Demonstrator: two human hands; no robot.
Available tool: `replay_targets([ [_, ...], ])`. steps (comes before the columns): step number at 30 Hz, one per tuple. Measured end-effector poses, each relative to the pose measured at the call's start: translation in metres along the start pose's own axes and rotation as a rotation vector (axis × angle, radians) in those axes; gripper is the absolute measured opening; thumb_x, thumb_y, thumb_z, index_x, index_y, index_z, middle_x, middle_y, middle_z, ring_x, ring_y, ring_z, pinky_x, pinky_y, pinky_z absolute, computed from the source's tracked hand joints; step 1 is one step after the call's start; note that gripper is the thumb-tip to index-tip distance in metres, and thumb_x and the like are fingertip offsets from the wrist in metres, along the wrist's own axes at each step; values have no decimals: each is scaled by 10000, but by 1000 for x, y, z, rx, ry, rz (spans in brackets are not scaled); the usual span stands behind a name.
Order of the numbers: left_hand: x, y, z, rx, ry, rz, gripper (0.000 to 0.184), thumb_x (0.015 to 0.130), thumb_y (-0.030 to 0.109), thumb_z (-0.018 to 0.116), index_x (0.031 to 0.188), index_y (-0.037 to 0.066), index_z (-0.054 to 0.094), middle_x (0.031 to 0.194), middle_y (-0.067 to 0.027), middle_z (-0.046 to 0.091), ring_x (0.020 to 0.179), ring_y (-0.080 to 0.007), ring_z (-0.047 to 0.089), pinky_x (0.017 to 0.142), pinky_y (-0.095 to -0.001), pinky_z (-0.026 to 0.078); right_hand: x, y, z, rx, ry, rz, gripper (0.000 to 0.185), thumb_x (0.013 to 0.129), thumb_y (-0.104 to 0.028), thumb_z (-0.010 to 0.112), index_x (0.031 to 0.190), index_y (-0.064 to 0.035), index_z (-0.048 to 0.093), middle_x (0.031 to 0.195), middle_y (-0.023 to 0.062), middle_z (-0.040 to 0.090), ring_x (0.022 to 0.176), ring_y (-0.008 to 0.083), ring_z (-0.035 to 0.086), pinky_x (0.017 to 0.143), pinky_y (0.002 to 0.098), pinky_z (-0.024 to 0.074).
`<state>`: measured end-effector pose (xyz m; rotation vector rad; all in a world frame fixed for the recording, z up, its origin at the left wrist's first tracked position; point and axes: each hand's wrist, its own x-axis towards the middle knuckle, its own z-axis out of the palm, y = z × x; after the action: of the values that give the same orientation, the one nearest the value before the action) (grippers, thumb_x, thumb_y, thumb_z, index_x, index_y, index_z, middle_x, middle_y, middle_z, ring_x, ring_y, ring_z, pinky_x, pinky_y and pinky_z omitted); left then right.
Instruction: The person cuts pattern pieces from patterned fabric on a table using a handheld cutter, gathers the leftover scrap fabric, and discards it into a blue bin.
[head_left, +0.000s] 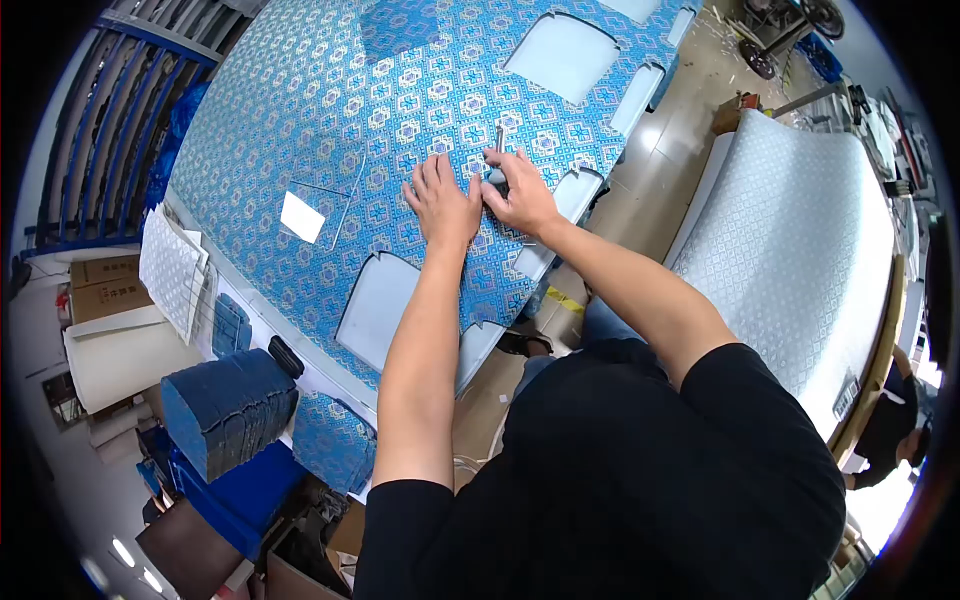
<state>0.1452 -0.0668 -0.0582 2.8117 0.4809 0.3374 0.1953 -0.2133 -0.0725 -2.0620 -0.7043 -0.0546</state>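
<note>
A blue patterned sheet of material (pixel 400 110) covers the table under both hands. Pieces are cut out of it along the near edge and at the far right, with pale surface showing through. My left hand (pixel 445 203) lies flat on the sheet with its fingers stretched out. Just right of it, my right hand (pixel 522 198) grips a slim, pen-like metal tool (pixel 499 136) that points up and away from me. Its tip is hidden by the fingers. A small white card (pixel 302 217) rests on the sheet to the left, beside thin dark straight lines.
Stacked blue cut pieces (pixel 230 410) stand at lower left, near cardboard boxes (pixel 105 285). A blue metal rack (pixel 120 130) is at far left. To the right, a silver patterned sheet (pixel 780 240) covers another surface. Another person (pixel 895 420) is at the far right edge.
</note>
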Motion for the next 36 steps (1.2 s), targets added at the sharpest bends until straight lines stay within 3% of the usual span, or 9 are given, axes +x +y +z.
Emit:
replay_targets([
  [6, 7, 2, 8, -68, 206, 13, 437, 896, 270, 698, 1256, 35, 622, 1303, -145, 585, 1266, -342, 498, 1089, -510, 352, 0, 1, -13, 233, -117, -37, 434, 911, -244, 658, 1283, -54, 543, 1424, 146, 601, 1316, 362, 557, 1205, 557, 282],
  [13, 8, 13, 11, 56, 269, -175, 323, 877, 216, 688, 1158, 59, 650, 1216, -138, 619, 1197, -345, 538, 1034, -478, 406, 12, 29, -46, 633, -431, -89, 454, 899, -145, 672, 1307, -70, 486, 1464, 169, 563, 1330, 381, 547, 1223, 562, 258],
  [16, 5, 15, 12, 98, 259, -260, 276, 879, 210, 674, 1111, 62, 647, 1179, -128, 627, 1167, -336, 546, 1026, -465, 415, 36, 68, -95, 452, -506, -167, 444, 912, -125, 663, 1305, -68, 464, 1493, 173, 538, 1362, 385, 525, 1235, 535, 241],
  [19, 6, 20, 11, 127, 243, -340, 285, 885, 206, 661, 1126, 55, 654, 1170, -123, 626, 1156, -332, 548, 1020, -467, 419, 74, 132, -139, 369, -340, -183, 427, 926, -77, 638, 1318, -49, 470, 1503, 150, 539, 1344, 332, 556, 1150, 441, 393],
  [22, 6, 19, 13, 161, 306, -297, 322, 890, 208, 657, 1170, 48, 654, 1173, -120, 628, 1151, -332, 548, 1021, -468, 418, 135, 196, -190, 264, -177, -82, 485, 895, -55, 656, 1350, -18, 496, 1406, 204, 575, 1170, 334, 613, 996, 393, 493],
  [25, 8, 17, 14, 177, 324, -279, 319, 888, 191, 667, 1175, 51, 673, 1166, -117, 633, 1130, -331, 560, 1001, -462, 436, 196, 251, -232, 6, 38, -107, 489, 938, -160, 646, 1386, -32, 497, 1320, 221, 622, 1134, 345, 650, 973, 391, 508],
  [30, 9, 18, 9, 56, 326, -148, 181, 851, 140, 707, 1018, 74, 727, 1113, -98, 655, 1048, -319, 590, 924, -443, 480, 256, 285, -272, -226, -22, 180, 554, 953, -245, 644, 1427, -21, 466, 1317, 236, 634, 1148, 391, 653, 961, 430, 514],
  [34, 6, 15, 10, 18, 318, -169, 196, 834, 127, 712, 1025, 81, 715, 1101, -88, 658, 1034, -315, 595, 910, -450, 480, 256, 326, -255, -424, 33, -75, 529, 957, -251, 651, 1393, 1, 488, 1322, 236, 632, 1174, 405, 632, 998, 454, 494],
  [36, 10, 15, 10, 6, 314, -205, 228, 839, 139, 708, 1059, 82, 712, 1113, -91, 655, 1046, -316, 591, 919, -451, 478, 256, 324, -253, -408, 20, -60, 523, 958, -248, 651, 1389, 3, 492, 1324, 237, 631, 1172, 406, 633, 997, 455, 495],
])
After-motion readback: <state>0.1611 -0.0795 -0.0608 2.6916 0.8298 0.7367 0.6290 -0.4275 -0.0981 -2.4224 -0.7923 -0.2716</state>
